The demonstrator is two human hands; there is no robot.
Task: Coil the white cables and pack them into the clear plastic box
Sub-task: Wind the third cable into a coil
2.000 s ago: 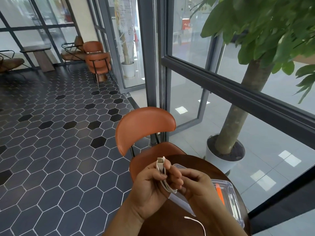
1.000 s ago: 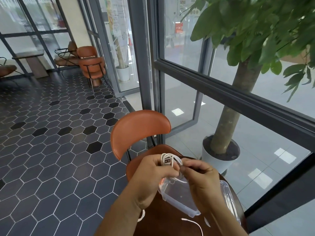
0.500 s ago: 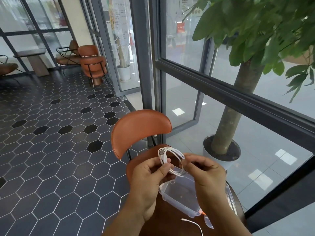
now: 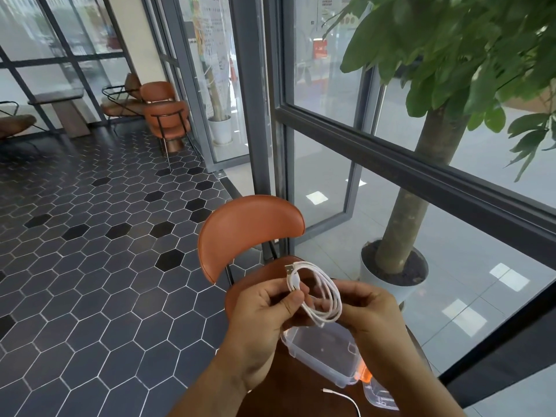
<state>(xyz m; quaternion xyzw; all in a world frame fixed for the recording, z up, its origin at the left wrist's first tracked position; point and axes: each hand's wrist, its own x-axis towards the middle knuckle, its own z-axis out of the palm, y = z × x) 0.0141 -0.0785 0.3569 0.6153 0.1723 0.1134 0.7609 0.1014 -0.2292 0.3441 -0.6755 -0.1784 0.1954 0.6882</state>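
Wider loops show now than half a second ago: the cable bundle, which was a tight bunch between the fists two seconds back, has spread into an open oval, and the hands sit a little further apart.

On the left, the left hand [image 4: 264,314] has its fingers curled, and thumb and forefinger pinch the thin white charging cable [image 4: 323,296] just below its silver USB plug [image 4: 289,269]. That plug points up and slightly left, away from the person. The coil of several loops has its long axis running from the plug at upper left down to lower right. It is in the air, over the far end of the box and not inside it.

At the coil's lower right edge, the right hand [image 4: 371,314] grips the loops with its fingers curled round them.

Below both hands, the clear rectangular plastic box [image 4: 322,355] stands open on the round dark wooden table [image 4: 285,395]; its inside shows only its own clear floor. A second thin white cable [image 4: 344,398] lies loose on the table just in front of the box. Right of it, touching the box's near right corner, lies a clear plastic lid with an orange strip [image 4: 379,397].
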